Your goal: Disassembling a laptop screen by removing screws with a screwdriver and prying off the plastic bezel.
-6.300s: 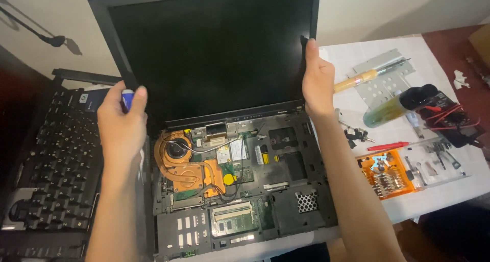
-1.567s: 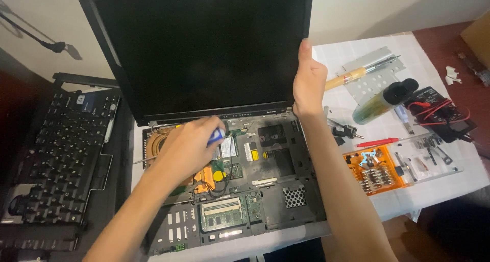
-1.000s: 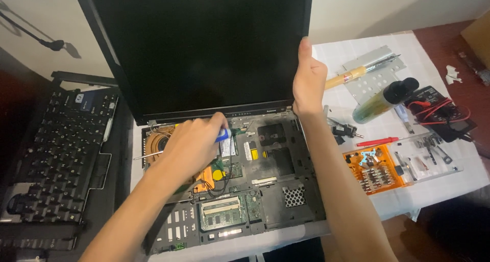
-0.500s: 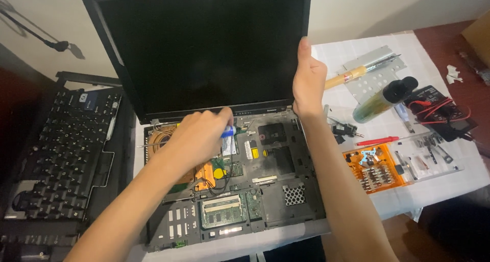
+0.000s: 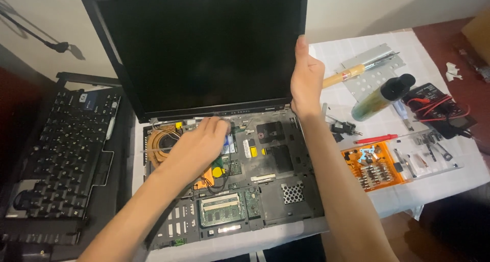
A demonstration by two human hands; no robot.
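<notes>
Laptop (image 5: pixel 229 155) sits opened-up on counter (image 5: pixel 434 185), screen upright. Right hand (image 5: pixel 306 78) grips screen's right edge, fingers wrapped. Left hand (image 5: pixel 196 144) curled, fingertips down on internals near hinge; can't tell if pinching anything.

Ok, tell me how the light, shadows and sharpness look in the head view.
Head view: even indoor light, no harsh glare; the laptop screen is dark, almost without reflection. The left hand and right hand look sharp, as does the open laptop base. The removed keyboard sits in dimmer light at the left, and the corners fall dark.
</notes>
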